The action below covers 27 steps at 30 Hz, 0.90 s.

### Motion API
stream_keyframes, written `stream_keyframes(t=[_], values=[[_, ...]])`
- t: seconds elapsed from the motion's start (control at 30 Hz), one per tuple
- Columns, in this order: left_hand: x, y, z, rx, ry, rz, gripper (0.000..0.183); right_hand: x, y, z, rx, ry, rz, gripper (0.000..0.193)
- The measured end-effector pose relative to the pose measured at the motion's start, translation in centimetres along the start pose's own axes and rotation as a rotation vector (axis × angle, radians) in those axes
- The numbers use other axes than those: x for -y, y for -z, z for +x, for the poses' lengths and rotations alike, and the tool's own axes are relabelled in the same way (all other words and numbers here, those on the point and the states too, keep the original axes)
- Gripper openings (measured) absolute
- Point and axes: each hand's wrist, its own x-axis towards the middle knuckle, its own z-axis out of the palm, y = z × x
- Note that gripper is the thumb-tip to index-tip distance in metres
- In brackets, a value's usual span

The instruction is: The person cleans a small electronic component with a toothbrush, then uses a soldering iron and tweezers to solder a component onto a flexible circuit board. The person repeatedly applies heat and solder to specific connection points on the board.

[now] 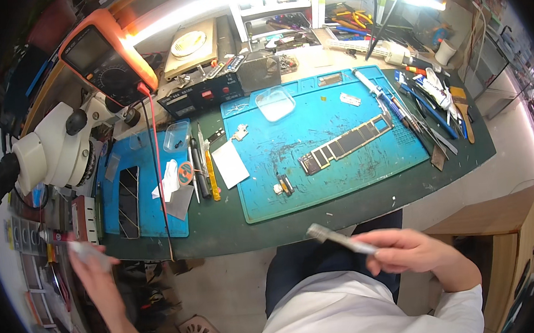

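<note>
My right hand [403, 250] is closed around the pale handle of a small flat brush [341, 238]. The brush points left, in front of the bench's near edge and above my lap. At the far left, my left hand [95, 274] is blurred by motion beside the shelves under the bench. A whitish smear [92, 252] shows at its fingers, and I cannot make out whether they hold it. A long phone circuit board [349, 142] lies on the large blue work mat [269, 203]. Near it are small dark and silver parts [284, 185].
On the left stand a white microscope [49, 147] and an orange multimeter [107, 57], whose leads hang over the bench edge. A dark phone [129, 201] lies on the smaller mat. Tweezers and other tools [430, 105] crowd the right. A wooden cabinet [487, 213] stands lower right.
</note>
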Motion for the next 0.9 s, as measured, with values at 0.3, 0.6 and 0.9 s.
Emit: stream_keyframes(t=[0.3,0.6,0.9], values=[[-7.2,-13.0,-5.8,0.658,-0.805,0.431,0.057,-3.6,-2.1,2.6,0.129,-0.326,0.578,0.056],[-9.2,-15.6,-5.7,0.645,-1.193,0.605,0.034,-4.5,-1.3,2.6,0.201,-0.264,0.688,0.052],[-9.7,-15.4,-6.1,0.644,-1.287,0.707,0.028,-4.1,-1.6,3.2,0.236,-0.284,0.682,0.051]])
